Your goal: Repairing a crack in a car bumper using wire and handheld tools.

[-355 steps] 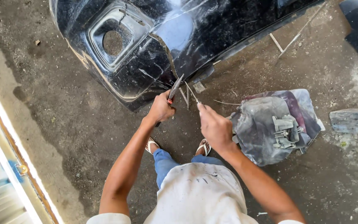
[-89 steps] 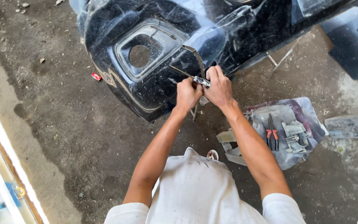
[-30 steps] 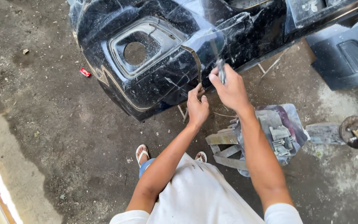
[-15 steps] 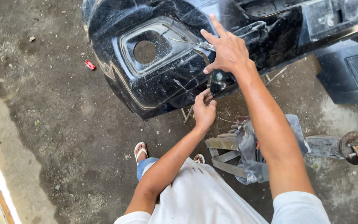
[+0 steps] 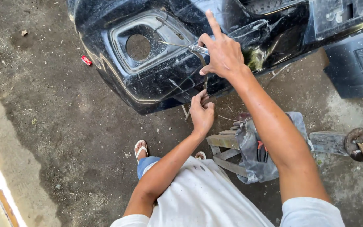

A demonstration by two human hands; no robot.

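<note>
A black car bumper [image 5: 156, 84] with a round lamp opening [image 5: 138, 46] lies on the dirt floor in front of me. My right hand [image 5: 222, 54] rests on the bumper's face, right of the opening. Its index finger points up while its other fingers grip a small shiny metal tool [image 5: 198, 48]. A thin wire [image 5: 177, 44] runs from the opening's frame to that tool, then down the cracked face. My left hand [image 5: 201, 112] sits at the bumper's lower edge, fingers pinched on the wire's lower end.
A grey bag [image 5: 269, 147] with red-handled pliers [image 5: 260, 151] lies on a wooden frame [image 5: 223, 142] by my right knee. A round metal disc tool [image 5: 358, 143] is at the far right. A grey bumper part [image 5: 358, 67] lies at the upper right. A small red object [image 5: 86, 60] is left of the bumper.
My right hand has risen from the bumper's lower edge onto its face with the tool. My left hand has stayed at the lower edge, pinched on the wire.
</note>
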